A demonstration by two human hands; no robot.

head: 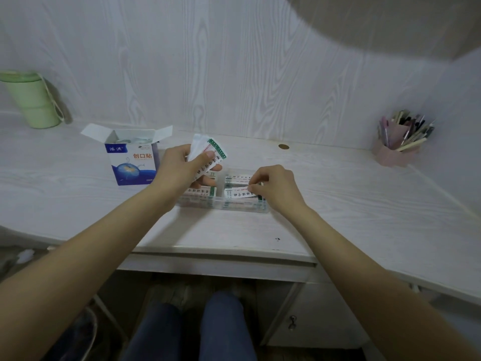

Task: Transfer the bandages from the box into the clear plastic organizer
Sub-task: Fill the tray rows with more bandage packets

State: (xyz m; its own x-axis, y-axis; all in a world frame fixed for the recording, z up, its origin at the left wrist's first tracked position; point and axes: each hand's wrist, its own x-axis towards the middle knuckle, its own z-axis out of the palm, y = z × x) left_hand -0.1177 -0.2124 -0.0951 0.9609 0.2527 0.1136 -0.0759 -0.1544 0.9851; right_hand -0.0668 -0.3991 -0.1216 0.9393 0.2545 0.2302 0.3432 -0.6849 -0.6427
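1. Two of our bare forearms reach over a pale wood-grain desk [338, 183] set against a wall panel of the same whitish grain; our blue-trousered knees show under the desk edge.
2. Our left hand [179, 168] grips a fanned bundle of bandages [208, 152], thin paper-wrapped strips with green ends, thumb pressed on top and fingers curled beneath.
3. Our right hand [276, 186] pinches one bandage strip [236, 191] between thumb and fingertips, just above the right compartment.
4. Below both sets of fingers lies the clear plastic organizer [234, 206], a shallow rectangular tray with a divider; flat wrapped strips lie in both compartments.
5. Left of our left fingers stands the cardboard box [134, 162], blue and white, flaps open, more wrapped pieces visible inside.
6. Far left stands a smooth green cup [32, 100]; far right of our right fingers, a pink holder [393, 149] crammed with pens.
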